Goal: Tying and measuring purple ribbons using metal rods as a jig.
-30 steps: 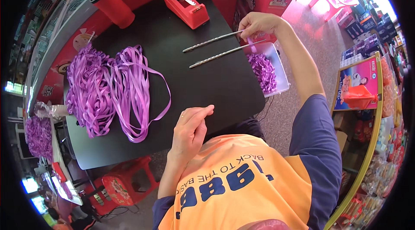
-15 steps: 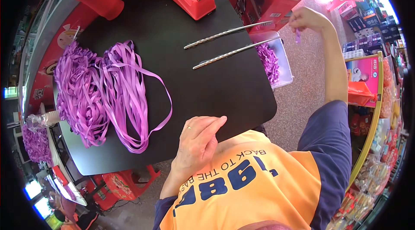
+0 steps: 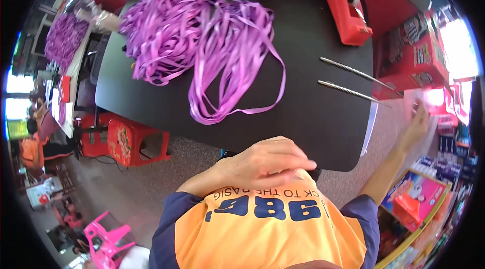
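Right hand (image 3: 418, 116) swings farther out past the right edge of the counter (image 3: 303, 122) than in the earlier frame, while the view turns and the left hand (image 3: 262, 160) stays by the near edge. The right hand is blurred against bright background, so I cannot tell whether its fingers are closed or grasp anything. The left hand is relaxed, palm down, fingers together and slightly bent; nothing shows in its hold. Purple ribbon lies on the counter's left half: the left bundle (image 3: 169, 26) is a tangled heap toward the far left corner, and the right bundle (image 3: 232, 61), touching it, falls in long loops, one curving out toward the right edge. Two rods (image 3: 349, 91) lie apart and roughly parallel, their outer ends reaching past the right edge. As for progress, both rods look bare along the parts that show, so I judge that no ribbon is on them at this moment. Both bundles are large, so much of the ribbon seems left to handle. What is done is harder to judge: only a sliver of the bin (image 3: 373, 120) shows below the right edge, its contents hidden. The tape dispenser (image 3: 346, 16) stands by the far right corner, apart from both hands.
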`<action>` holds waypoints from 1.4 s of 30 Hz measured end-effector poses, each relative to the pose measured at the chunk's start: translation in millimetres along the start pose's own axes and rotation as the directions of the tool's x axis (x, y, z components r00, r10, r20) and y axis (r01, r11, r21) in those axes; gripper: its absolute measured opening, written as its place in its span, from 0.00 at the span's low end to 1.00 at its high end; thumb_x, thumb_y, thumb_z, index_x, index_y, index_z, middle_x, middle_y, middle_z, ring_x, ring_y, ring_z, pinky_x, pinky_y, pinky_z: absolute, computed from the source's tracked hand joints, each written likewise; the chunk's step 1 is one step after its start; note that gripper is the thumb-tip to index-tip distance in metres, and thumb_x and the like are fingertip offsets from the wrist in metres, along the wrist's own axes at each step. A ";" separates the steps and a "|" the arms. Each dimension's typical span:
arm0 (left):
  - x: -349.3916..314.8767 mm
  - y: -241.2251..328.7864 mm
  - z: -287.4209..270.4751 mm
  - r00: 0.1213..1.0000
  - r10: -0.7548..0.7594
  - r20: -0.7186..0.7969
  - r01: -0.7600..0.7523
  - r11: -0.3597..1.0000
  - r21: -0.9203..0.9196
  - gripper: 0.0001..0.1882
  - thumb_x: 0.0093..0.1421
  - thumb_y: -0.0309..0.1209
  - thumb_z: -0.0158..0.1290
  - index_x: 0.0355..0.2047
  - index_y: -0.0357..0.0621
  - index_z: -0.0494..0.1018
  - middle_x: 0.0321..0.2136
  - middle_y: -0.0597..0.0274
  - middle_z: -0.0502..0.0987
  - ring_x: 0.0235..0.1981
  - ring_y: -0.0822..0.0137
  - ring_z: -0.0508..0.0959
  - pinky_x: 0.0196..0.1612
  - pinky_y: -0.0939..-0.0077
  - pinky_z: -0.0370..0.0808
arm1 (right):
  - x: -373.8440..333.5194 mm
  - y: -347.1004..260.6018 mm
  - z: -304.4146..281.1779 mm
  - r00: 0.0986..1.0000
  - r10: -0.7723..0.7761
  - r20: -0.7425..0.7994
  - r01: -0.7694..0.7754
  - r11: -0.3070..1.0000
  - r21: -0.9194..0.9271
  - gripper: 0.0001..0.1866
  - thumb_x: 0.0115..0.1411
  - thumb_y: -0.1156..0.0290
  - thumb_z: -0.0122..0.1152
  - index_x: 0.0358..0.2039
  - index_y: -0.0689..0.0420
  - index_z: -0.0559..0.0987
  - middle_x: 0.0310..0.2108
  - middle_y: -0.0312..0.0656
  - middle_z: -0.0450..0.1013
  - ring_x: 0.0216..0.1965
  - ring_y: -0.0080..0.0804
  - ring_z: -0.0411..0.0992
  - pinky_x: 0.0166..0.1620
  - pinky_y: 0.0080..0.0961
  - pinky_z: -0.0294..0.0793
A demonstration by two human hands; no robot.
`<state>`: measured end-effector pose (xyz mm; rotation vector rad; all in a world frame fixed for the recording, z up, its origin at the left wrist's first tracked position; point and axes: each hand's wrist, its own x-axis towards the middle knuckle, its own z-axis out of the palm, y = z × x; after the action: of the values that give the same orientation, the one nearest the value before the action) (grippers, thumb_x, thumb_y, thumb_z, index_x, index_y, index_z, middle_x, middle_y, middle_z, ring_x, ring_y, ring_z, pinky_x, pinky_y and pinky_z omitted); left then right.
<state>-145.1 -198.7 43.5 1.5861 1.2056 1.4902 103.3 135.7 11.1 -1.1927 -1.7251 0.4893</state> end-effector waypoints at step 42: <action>-157.1 34.8 -42.8 0.434 -0.117 -0.893 0.266 0.964 0.003 0.11 0.58 0.17 0.45 0.40 0.34 0.75 0.32 0.63 0.74 0.35 0.76 0.73 0.40 0.86 0.68 | -36.1 -319.5 95.0 0.199 -0.849 0.490 -0.832 0.117 0.542 0.11 0.65 0.67 0.42 0.27 0.58 0.67 0.27 0.39 0.70 0.25 0.27 0.71 0.36 0.31 0.72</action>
<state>-170.2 -361.6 20.3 0.5640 2.0154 2.1976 -135.3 -20.8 187.2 0.7675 -1.3634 2.5652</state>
